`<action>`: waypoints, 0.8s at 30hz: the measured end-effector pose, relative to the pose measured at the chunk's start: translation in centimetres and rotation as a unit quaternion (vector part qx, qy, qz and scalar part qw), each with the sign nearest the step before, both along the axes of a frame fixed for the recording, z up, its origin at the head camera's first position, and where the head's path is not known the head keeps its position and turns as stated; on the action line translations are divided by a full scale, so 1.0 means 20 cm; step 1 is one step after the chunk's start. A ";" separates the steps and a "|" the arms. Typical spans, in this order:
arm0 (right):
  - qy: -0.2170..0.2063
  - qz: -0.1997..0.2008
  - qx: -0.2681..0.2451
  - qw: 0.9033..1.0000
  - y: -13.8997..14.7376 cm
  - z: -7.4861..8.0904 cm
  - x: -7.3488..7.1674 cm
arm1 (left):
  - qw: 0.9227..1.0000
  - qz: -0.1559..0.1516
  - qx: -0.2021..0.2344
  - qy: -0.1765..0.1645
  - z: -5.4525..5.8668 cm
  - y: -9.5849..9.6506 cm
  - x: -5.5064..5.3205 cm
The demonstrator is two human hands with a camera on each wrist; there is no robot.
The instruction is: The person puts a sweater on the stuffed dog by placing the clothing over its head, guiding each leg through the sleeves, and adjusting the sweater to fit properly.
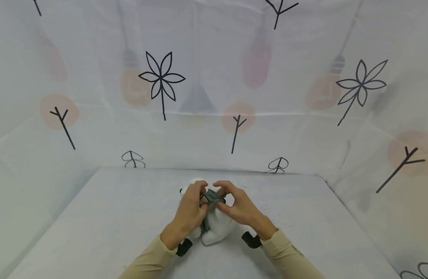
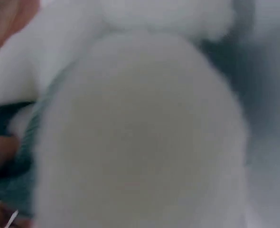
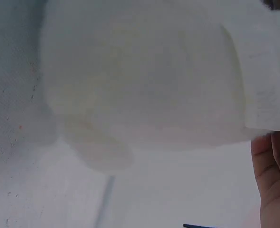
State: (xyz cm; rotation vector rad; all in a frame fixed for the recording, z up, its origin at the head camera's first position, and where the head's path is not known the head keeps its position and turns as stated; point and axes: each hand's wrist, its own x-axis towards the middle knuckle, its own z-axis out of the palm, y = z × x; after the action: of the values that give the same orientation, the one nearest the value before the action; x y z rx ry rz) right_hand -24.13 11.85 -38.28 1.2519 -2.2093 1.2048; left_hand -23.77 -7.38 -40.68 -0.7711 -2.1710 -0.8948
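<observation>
Left hand point(image 1: 187, 211) and right hand point(image 1: 241, 205) work close together in the head view, on the green cloth point(image 1: 215, 196) around what seems to be the neck of a white plush toy point(image 1: 220, 223). The toy is in the middle of the bench point(image 1: 95, 217), with its head toward the far left, partly covered by the left hand. Both hands are narrow: the left holds the cloth beside a small patch point(image 1: 203, 200), between its thumb and curled fingers, and the right pinches the right end. Lower, some of the same green shows on the left part of the body. For a good result, I think, each hand should use a light and even pull, so that the cloth lies flat and does not twist or squeeze the soft body.

From the left wrist, the white body fills the middle, blurred, and the cloth runs along its left side. One fingertip point(image 2: 0, 151) touches it; I cannot tell of which hand.

From the right wrist, the body again takes most of the view. A pale label point(image 3: 263, 78) is at its right, and part of a hand shows just below. It is wise, in my judgement, to keep this label free from the fold.
</observation>
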 end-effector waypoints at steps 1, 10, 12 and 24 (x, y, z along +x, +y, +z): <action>-0.004 -0.003 -0.001 1.000 0.01 -0.02 -0.01 | 1.000 -0.004 0.001 0.000 0.01 0.00 0.00; -0.039 -0.041 -0.028 0.998 0.04 -0.07 -0.08 | 0.998 -0.052 0.016 -0.038 0.04 -0.01 0.02; -0.046 -0.040 -0.022 0.998 0.03 -0.07 -0.08 | 0.998 -0.045 0.009 -0.049 0.04 0.00 0.02; -0.044 -0.078 0.064 0.994 0.04 -0.06 -0.07 | 0.996 -0.035 0.018 -0.077 0.03 0.03 0.03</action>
State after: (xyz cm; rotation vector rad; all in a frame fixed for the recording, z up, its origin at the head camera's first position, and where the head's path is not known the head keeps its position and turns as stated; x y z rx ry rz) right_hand -25.55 12.59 -39.43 1.0666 -2.4318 1.0925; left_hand -23.19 -6.85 -40.10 -0.7884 -2.2655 -1.0575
